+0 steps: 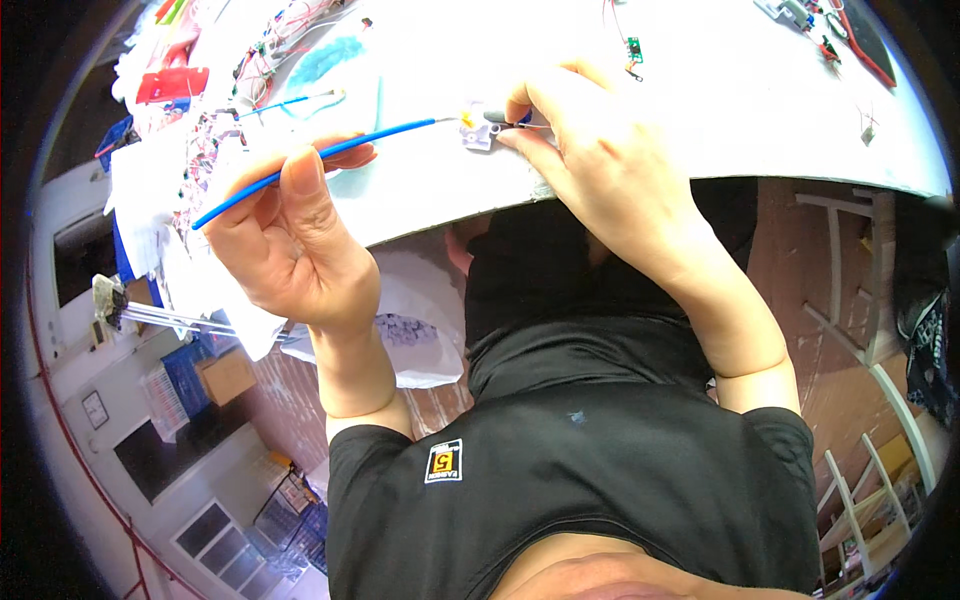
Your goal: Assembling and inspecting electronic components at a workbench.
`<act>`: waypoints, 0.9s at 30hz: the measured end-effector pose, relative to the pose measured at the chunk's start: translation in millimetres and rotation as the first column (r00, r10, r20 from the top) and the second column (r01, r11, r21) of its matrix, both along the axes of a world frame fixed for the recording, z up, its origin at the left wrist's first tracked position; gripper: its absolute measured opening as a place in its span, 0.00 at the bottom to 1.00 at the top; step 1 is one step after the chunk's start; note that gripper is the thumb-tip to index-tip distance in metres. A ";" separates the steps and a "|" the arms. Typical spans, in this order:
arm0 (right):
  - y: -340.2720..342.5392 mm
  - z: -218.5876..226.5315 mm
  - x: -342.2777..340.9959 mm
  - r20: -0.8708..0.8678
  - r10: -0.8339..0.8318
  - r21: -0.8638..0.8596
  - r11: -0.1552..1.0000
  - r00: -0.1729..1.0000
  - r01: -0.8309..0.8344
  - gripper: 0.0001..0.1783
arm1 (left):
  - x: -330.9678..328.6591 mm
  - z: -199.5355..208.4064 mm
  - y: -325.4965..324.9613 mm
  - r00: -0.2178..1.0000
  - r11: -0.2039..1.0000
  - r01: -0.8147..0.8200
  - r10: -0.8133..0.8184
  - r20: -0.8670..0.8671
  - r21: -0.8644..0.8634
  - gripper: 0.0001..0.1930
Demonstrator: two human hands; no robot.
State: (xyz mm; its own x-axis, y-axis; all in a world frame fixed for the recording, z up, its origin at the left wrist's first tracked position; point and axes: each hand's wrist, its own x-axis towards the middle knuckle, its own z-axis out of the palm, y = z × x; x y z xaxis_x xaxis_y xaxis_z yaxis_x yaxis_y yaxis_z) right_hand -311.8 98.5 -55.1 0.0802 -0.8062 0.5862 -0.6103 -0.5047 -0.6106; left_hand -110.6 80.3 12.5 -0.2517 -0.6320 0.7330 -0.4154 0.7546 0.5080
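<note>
Head view: blue wire (310, 160) pinched in left hand (295, 235), aimed at white connector (478, 133); connector steadied by right hand (600, 160) fingertips on table (700, 80).

A white table (700, 120) stands over reddish floor (800, 260), white frames beside.

White table (700, 90): small circuit board (634, 48), wire clutter (270, 40), red box (172, 84).

You have bare white tabletop (700, 80) open beyond your right hand (600, 160). To your left, a tangle of wired components (270, 50) and paper scraps (150, 190) blocks the way; 1 small green circuit board (634, 48) lies ahead.
</note>
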 end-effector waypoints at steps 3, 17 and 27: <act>0.1 1.6 0.5 0.017 -0.007 -0.007 1.000 1.000 0.008 0.09 | -2.4 0.2 -1.2 0.999 1.000 0.022 -0.021 -0.034 0.011 0.09; -2.5 3.0 0.5 0.020 -0.019 -0.030 0.999 1.000 0.020 0.10 | -5.1 17.8 11.6 0.941 0.992 0.109 -0.123 0.316 0.062 0.06; 0.3 4.3 -0.5 0.013 -0.006 -0.019 1.000 1.000 0.006 0.10 | -1.6 19.9 11.7 0.905 0.991 0.134 -0.117 0.408 -0.014 0.07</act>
State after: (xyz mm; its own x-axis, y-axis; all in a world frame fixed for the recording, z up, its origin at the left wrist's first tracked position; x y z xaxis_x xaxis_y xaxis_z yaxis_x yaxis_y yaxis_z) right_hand -312.3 98.8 -50.8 0.0677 -0.7952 0.6025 -0.6052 -0.5128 -0.6089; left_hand -112.3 92.0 32.4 -0.6081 -0.5474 0.5750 -0.4793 0.8305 0.2837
